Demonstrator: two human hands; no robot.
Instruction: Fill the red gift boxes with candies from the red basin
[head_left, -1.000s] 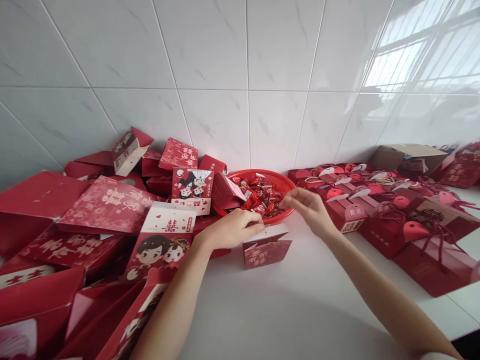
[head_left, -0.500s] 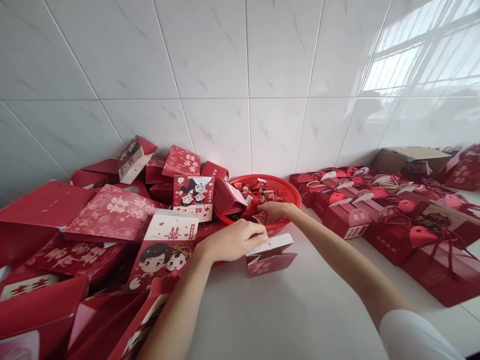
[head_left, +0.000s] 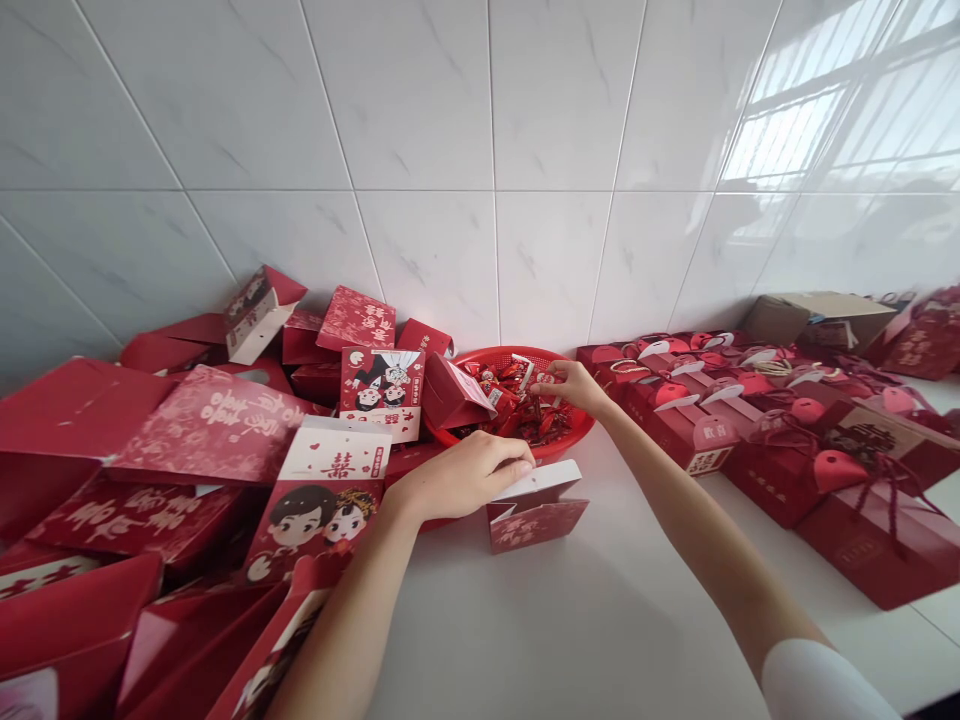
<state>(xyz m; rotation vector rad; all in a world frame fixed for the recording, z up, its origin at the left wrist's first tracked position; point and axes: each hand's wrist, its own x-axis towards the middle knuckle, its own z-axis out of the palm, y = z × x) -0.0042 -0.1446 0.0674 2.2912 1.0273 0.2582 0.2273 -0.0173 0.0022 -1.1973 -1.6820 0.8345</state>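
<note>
My left hand [head_left: 469, 478] is closed on the left edge of a small red gift box [head_left: 538, 522], which stands upright on the table with its pale top flap raised. Just behind it sits a red plastic basket [head_left: 577, 432] holding red-wrapped candies [head_left: 551, 425]. Over the basket's right side, my right hand [head_left: 576, 388] pinches a small wrapped candy [head_left: 541, 380] between thumb and fingers. One red box [head_left: 454, 392] leans into the basket's left side.
A heap of red printed boxes [head_left: 217, 425] covers the left side of the table [head_left: 570, 630]. Rows of closed red boxes with cord handles [head_left: 686, 430] stand on the right. Behind them is an open brown carton [head_left: 817, 318]. A tiled wall [head_left: 555, 250] rises at the back.
My right hand has lifted out of the candies toward the basket's back right, and a candy now shows in its fingers. My left hand stays on the gift box.
</note>
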